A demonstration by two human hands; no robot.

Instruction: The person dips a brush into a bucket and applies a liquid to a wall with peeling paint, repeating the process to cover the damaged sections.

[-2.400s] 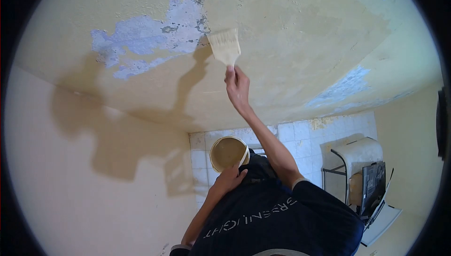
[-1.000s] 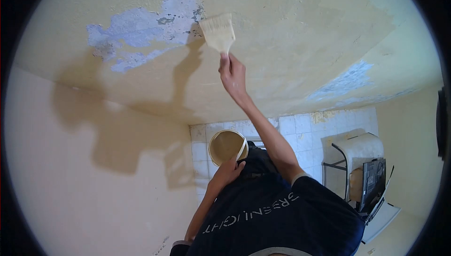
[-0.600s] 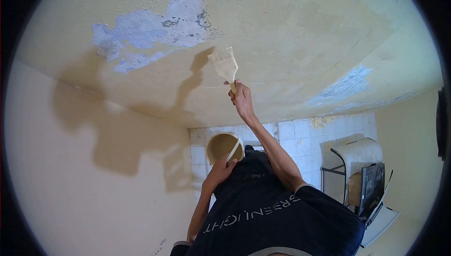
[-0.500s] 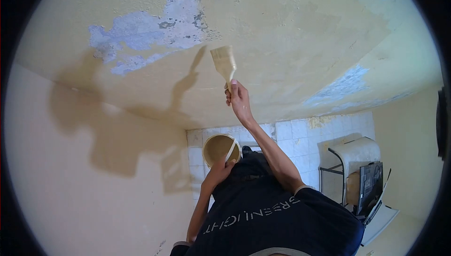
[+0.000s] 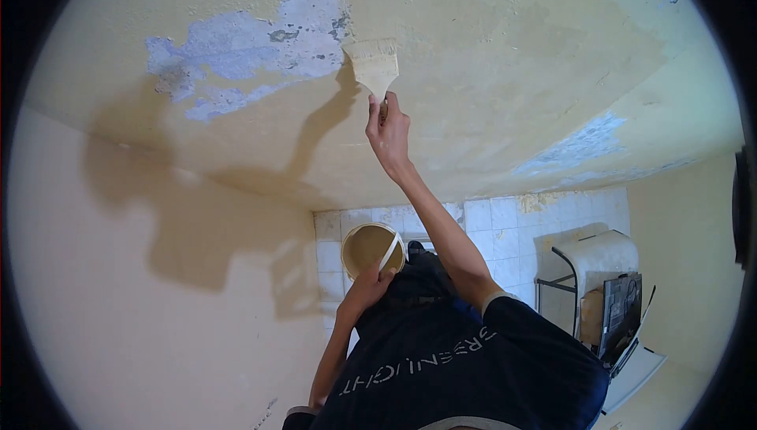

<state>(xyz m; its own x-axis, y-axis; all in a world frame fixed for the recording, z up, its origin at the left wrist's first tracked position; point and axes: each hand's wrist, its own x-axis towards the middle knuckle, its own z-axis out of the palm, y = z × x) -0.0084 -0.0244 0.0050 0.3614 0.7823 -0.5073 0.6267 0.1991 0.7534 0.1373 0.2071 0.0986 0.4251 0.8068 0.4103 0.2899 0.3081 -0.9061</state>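
Note:
My right hand (image 5: 388,132) is closed round the handle of a wide paintbrush (image 5: 375,65), raised at the wall. The bristles, coated in cream-yellow paint, lie against or very near the yellow wall (image 5: 473,91), just right of a peeled bluish-white patch (image 5: 236,47). Low by my waist, my left hand (image 5: 367,286) grips the pale handle of a paint bucket (image 5: 349,234). Inside the bucket the colour is a yellowish tan; how full it is I cannot tell.
A second peeled patch (image 5: 579,146) marks the wall at right. White floor tiles (image 5: 501,233) lie below. To my right stands a chair (image 5: 611,252) with a dark flat panel-like object (image 5: 620,315) on it. A pinkish side wall (image 5: 118,296) rises at left.
My right hand has moved up the wall with the paintbrush, and the brush has turned so its broad side faces me. My left hand and the bucket have stayed about where they were.

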